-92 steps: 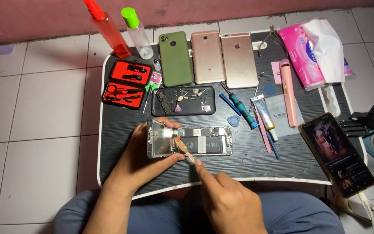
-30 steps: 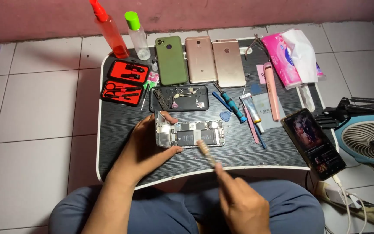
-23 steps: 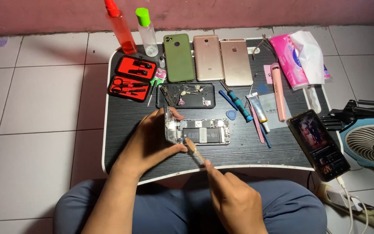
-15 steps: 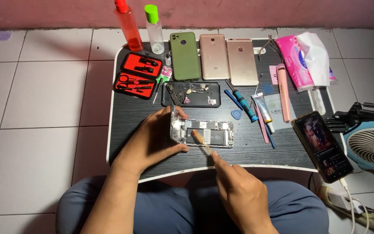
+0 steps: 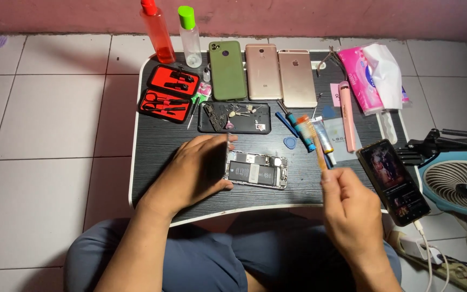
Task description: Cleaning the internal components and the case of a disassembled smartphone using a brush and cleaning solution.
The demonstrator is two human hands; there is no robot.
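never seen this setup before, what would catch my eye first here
At the centre of the black lap table, the left hand steadies an opened phone with bare circuitry and battery, while the right hand lifts a thin orange-handled brush to its right. Along the far edge lie three closed phones, green, pink-gold and gold, beside a red bottle.

right hand: moved off the opened phone with exposed battery and boards, now raised to the right, well apart from it. thin wooden-handled brush: lifted with it, bristle end pointing up.
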